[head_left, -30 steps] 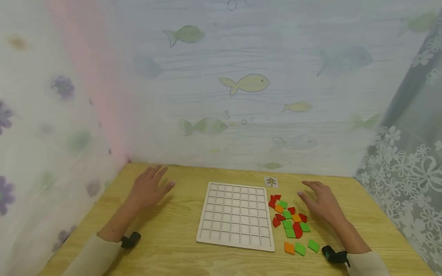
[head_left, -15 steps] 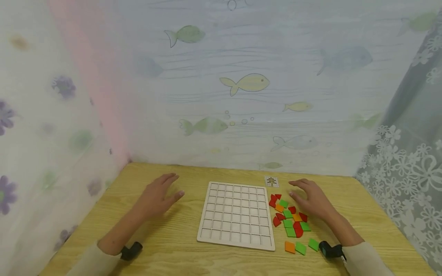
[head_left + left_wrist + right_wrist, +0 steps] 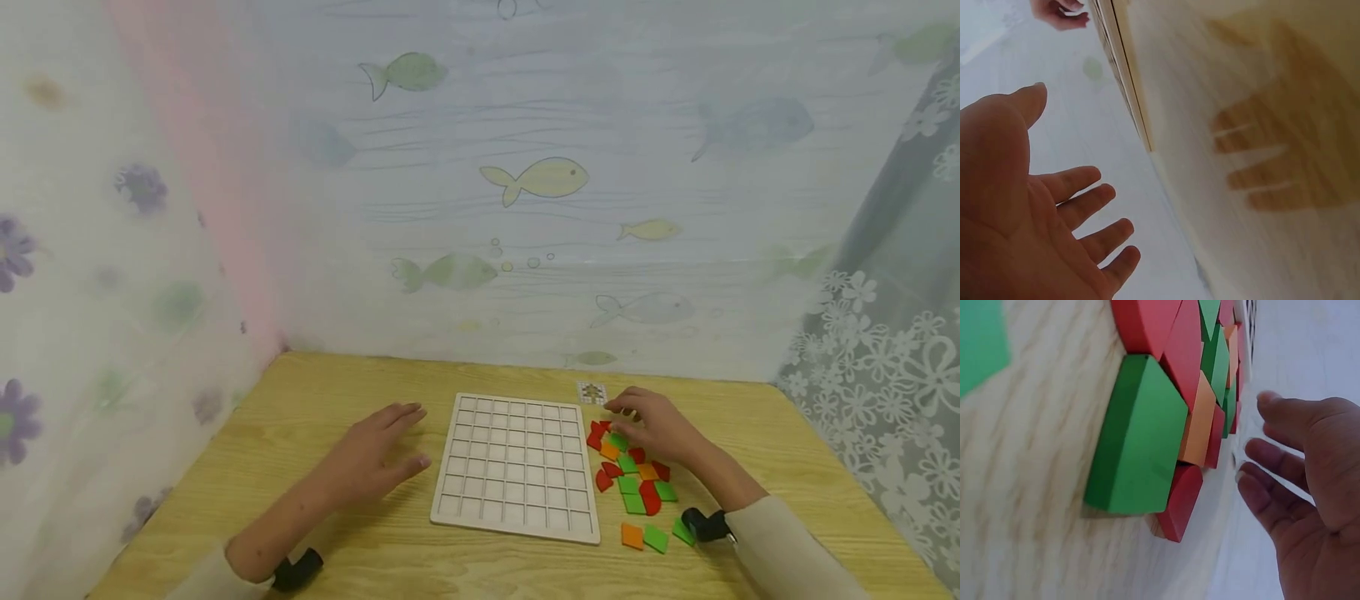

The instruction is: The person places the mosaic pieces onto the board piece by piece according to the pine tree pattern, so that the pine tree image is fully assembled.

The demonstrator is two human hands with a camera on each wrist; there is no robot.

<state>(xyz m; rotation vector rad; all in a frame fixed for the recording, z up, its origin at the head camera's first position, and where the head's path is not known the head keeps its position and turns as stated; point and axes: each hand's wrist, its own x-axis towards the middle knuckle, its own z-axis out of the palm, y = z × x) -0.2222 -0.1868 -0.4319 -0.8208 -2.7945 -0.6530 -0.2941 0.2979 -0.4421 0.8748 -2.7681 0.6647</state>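
Observation:
A pale grid board [image 3: 517, 467] with square cells lies on the wooden table, nothing in its cells. To its right is a loose cluster of flat red, orange and green tiles; a green tile [image 3: 1138, 437] shows large in the right wrist view. My right hand [image 3: 656, 423] hovers over the far end of the cluster, fingers loosely bent and holding nothing. A small printed pattern card [image 3: 592, 392] lies just beyond its fingertips. My left hand [image 3: 375, 454] is left of the board, fingers extended and apart, above the table and holding nothing.
An orange tile [image 3: 632, 536] and two green tiles lie nearer the front, apart from the cluster. A fish-printed curtain [image 3: 525, 250] hangs behind the table [image 3: 360, 550]. Floral curtains stand at both sides.
Both hands have moved inward: the left one rightward and closer to the board, the right one leftward over the tiles toward the card. Board and tiles look unmoved.

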